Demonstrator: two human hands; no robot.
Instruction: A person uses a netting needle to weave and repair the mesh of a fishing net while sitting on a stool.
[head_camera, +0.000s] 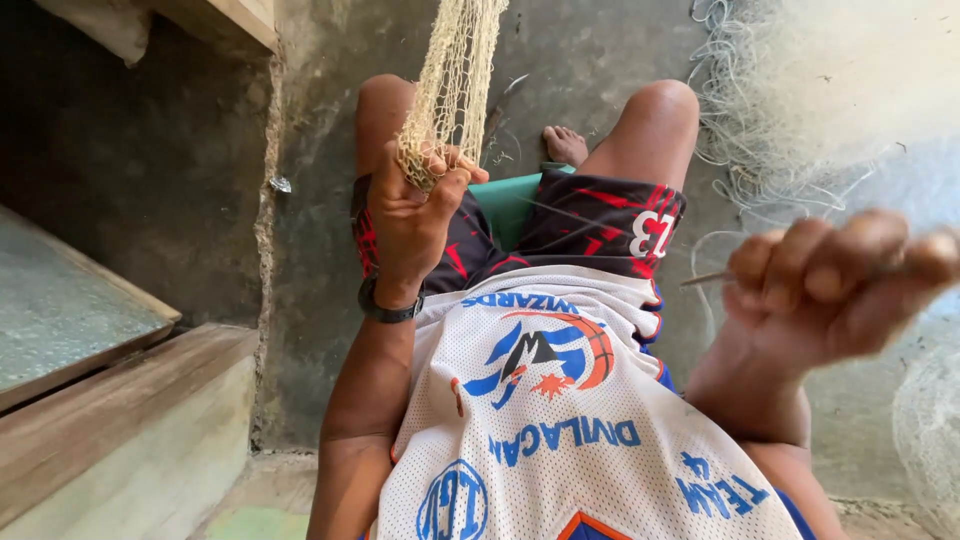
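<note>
Head view: my left hand (415, 215) pinches the cream knotted string net (452, 85) at twelve o'clock. My right hand (830, 285), at three o'clock, closes on a thin stick (705, 279). I should keep the net tight.

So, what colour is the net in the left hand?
Pale cream net, gripped by the left hand; head view.

Soft daylight from the right, dim shadowed left; right hand (820, 290) motion-blurred.
</note>
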